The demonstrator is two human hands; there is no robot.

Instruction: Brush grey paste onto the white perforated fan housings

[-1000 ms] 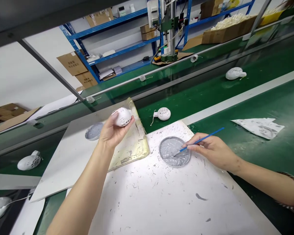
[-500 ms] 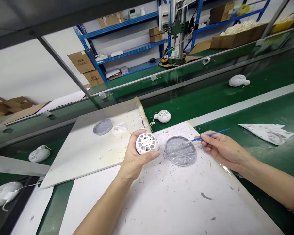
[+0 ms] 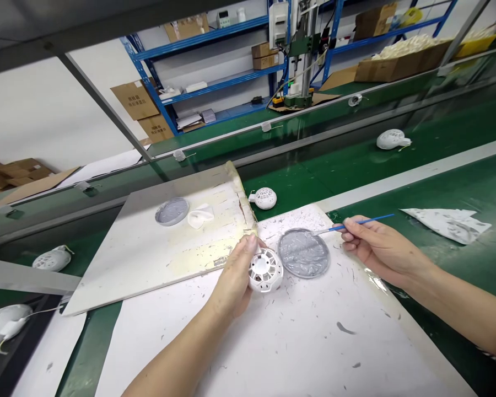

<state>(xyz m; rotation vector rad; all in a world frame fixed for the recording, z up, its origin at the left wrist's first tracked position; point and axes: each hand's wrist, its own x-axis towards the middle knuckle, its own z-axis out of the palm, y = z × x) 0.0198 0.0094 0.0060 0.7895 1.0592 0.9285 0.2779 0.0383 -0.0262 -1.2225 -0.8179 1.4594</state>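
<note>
You're in a factory workshop: a long green conveyor belt (image 3: 438,184) runs past you, with blue steel shelving (image 3: 215,95), brown cardboard cartons (image 3: 135,100) and a tall green-and-steel bench machine (image 3: 303,45) behind it.

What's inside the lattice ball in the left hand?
Through the lattice ball's openings, a round central hub shows; the left hand covers its far side, and anything deeper cannot be seen.

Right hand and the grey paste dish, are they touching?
Apart: the head view shows white sheet between the fingers of the right hand and the rim of the grey paste dish.
</note>
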